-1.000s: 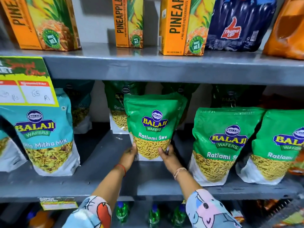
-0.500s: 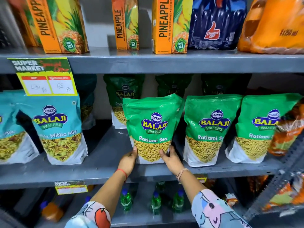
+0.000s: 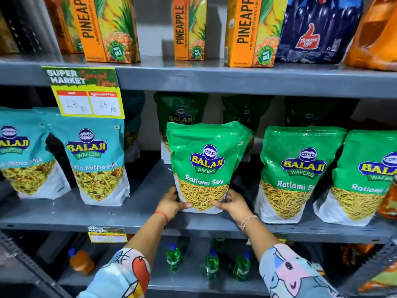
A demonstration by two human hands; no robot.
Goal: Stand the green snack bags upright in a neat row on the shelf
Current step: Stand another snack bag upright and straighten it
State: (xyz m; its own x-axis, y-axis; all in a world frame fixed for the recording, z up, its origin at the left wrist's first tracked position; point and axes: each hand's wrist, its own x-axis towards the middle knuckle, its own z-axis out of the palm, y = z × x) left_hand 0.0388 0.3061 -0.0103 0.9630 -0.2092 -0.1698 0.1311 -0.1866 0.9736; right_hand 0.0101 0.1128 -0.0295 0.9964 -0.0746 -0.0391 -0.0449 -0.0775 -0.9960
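Observation:
A green Ratlami Sev bag stands upright near the front of the grey middle shelf. My left hand grips its lower left corner and my right hand grips its lower right corner, thumbs on the front. Two more green bags stand upright to its right, one close by and another cut off by the frame edge. Darker green bags stand in a back row behind them.
Two teal Mitha Mix bags stand at the left of the same shelf under a yellow price card. Pineapple juice cartons and a blue bottle pack fill the shelf above. Green bottles sit on the shelf below.
The view has shifted left, so the bags appear further right. Both hands have closed in around the bottom corners of the middle green bag, which has come forward.

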